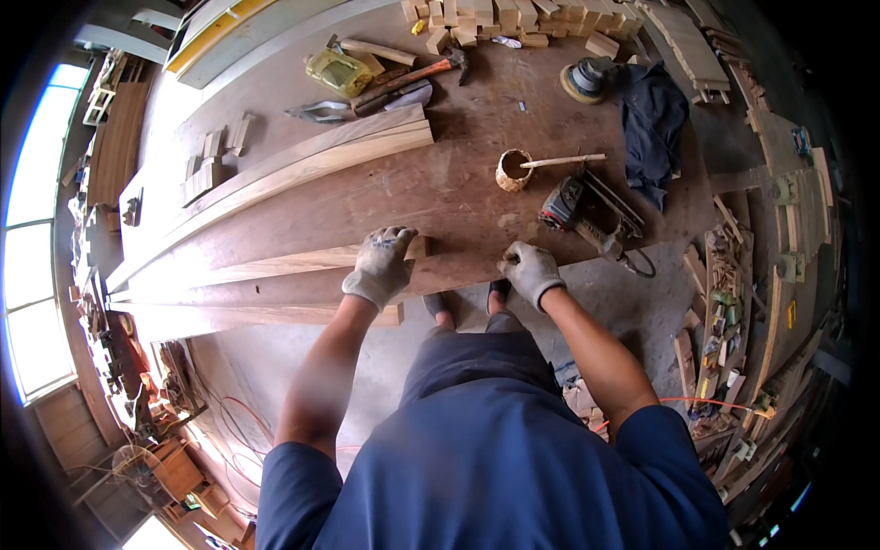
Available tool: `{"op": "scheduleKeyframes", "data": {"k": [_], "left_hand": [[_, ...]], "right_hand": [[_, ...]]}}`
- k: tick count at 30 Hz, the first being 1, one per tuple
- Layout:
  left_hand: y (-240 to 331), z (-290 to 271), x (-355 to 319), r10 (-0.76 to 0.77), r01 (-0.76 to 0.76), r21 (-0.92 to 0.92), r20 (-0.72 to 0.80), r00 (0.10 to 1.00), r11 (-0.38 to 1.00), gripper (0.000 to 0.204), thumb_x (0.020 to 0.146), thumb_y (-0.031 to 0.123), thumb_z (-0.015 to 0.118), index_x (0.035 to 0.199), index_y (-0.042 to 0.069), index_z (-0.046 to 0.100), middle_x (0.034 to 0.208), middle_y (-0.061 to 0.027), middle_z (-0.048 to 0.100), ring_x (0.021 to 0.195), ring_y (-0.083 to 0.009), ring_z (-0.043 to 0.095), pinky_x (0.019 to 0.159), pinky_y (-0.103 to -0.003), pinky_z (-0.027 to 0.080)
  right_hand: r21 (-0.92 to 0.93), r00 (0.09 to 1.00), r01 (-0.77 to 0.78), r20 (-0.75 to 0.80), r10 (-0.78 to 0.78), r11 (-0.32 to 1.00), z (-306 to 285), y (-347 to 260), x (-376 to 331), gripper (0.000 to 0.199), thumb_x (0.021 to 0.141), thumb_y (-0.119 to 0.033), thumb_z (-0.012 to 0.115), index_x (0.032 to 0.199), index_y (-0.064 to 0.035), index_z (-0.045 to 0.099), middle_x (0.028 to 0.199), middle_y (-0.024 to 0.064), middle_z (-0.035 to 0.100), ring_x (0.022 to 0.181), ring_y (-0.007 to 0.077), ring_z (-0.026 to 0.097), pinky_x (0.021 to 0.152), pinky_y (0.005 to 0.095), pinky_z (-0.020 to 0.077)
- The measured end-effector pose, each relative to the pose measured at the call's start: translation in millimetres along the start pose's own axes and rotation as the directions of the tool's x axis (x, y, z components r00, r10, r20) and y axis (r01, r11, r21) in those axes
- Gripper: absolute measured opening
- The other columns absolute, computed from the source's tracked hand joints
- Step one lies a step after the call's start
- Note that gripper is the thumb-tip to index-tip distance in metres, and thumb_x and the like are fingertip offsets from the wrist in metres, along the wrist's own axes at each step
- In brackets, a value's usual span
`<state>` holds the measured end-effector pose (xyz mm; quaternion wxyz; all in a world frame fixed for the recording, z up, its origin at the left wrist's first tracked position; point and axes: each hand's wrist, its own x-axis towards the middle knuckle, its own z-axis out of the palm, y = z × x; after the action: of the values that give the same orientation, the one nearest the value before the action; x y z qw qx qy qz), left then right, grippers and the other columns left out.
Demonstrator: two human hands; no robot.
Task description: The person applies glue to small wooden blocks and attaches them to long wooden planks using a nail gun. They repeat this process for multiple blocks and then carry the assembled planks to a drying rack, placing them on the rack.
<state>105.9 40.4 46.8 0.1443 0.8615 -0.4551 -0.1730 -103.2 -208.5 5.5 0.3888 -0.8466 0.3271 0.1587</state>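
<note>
My left hand (380,264), in a pale work glove, is closed over a long wooden strip (312,260) near its right end. Beneath it, a second strip (357,314) lies along the near edge of the brown worktable (458,197). Also gloved, my right hand (532,273) is at the table's front edge with its fingers curled in; whatever they may hold is hidden. Farther back stands a small crusted pot (513,171) with a stick (568,160) resting across its rim. To the right of it lies a nail gun (577,209) with a hose.
Longer boards (312,156) stretch across the left side. Behind them are a hammer (426,73), pliers (321,112) and a yellowish bottle (337,71). A sander (585,79) and a dark cloth (653,128) lie at back right. Wood blocks (495,14) line the far edge.
</note>
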Motion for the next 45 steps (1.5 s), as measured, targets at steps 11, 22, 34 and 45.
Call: {"op": "scheduleKeyframes", "data": {"k": [11,22,34,45], "left_hand": [[18,-10,4,0.010,-0.013,0.105,0.037,0.999,0.994,0.064,0.082,0.017,0.082,0.142,0.010,0.060,0.139,-0.0152,0.064,0.135,-0.0382,0.055,0.114,-0.049,0.045],[18,6,-3,-0.021,-0.021,0.197,0.211,0.977,0.980,0.038,0.081,0.020,0.078,0.118,0.012,0.071,0.118,-0.0113,0.071,0.119,-0.0336,0.063,0.102,-0.045,0.051],[26,13,-35,-0.005,-0.027,0.157,0.199,0.980,0.987,0.048,0.081,0.022,0.081,0.126,0.011,0.069,0.124,-0.0108,0.070,0.123,-0.0333,0.061,0.106,-0.047,0.048],[42,2,-37,0.024,-0.050,0.176,0.145,0.989,0.983,0.058,0.080,0.023,0.085,0.133,0.010,0.064,0.129,-0.0124,0.068,0.126,-0.0356,0.059,0.108,-0.049,0.047]], "right_hand": [[0.030,0.999,-0.030,0.020,0.029,0.999,-4,-4,1,0.033,0.089,-0.034,0.078,0.110,-0.0082,0.076,0.106,0.0199,0.078,0.104,0.0384,0.074,0.092,0.0474,0.0573],[-0.021,1.000,0.017,-0.005,-0.018,1.000,-4,-5,2,0.032,0.088,-0.034,0.078,0.108,-0.0088,0.076,0.104,0.0182,0.078,0.102,0.0373,0.074,0.090,0.0465,0.0578],[-0.321,0.766,0.120,-0.573,-0.293,0.940,-86,54,-27,0.040,0.087,-0.023,0.079,0.124,-0.0116,0.068,0.122,0.0157,0.068,0.112,0.0370,0.065,0.099,0.0481,0.0523],[-0.672,0.932,-0.170,-0.347,-0.103,0.721,-87,100,11,0.087,0.087,-0.024,0.074,0.164,-0.0101,0.036,0.119,0.0179,0.068,0.108,0.0354,0.066,0.103,0.0518,0.0447]]}}
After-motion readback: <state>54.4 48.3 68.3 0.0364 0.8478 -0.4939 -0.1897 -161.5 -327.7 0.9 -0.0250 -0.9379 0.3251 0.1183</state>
